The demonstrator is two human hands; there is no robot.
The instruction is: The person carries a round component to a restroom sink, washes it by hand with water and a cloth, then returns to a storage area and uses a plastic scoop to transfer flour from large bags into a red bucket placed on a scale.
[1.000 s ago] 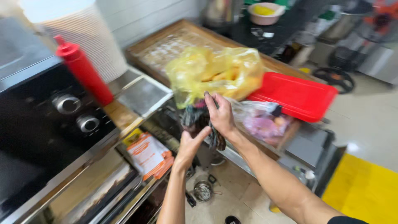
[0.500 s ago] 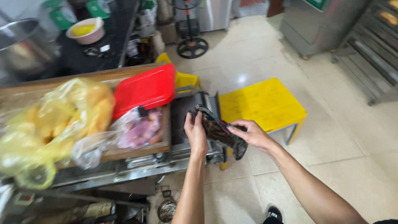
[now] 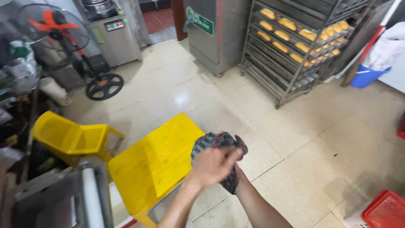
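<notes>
Left hand [image 3: 213, 166] sat in front, fingers curled over a dark checked cloth [image 3: 213, 141], gripping it from the near side. Right hand mostly hidden behind the cloth and the left hand; only its forearm showed, rising from the bottom edge to meet the bundle. It appeared wrapped in or under the cloth, but how it was closed could not be told. The cloth was bunched into a rounded wad between both hands, held in the air above the floor, with a loose tail hanging below the wrists.

Just beside the hands, to the left, stood a yellow plastic table [image 3: 156, 160], its top bare and tilted in the view. Further left, a yellow plastic chair [image 3: 71, 137] with slotted back. At the bottom left corner, a metal machine with a white roller [image 3: 90, 196], only partly in view.

Floor of pale tiles [image 3: 295, 139], glossy under the light. Well apart, at the top right, a metal rack trolley [image 3: 295, 46] carried trays of golden bread rolls [image 3: 287, 24] on several shelves. Next to it, a stainless steel cabinet [image 3: 211, 33]. A standing fan with orange blades [image 3: 50, 25] stood at the upper left, its round black base [image 3: 104, 86] on the tiles. A blue bucket [image 3: 365, 76] sat at the right edge; a red crate [image 3: 386, 209] lay at the bottom right corner.
</notes>
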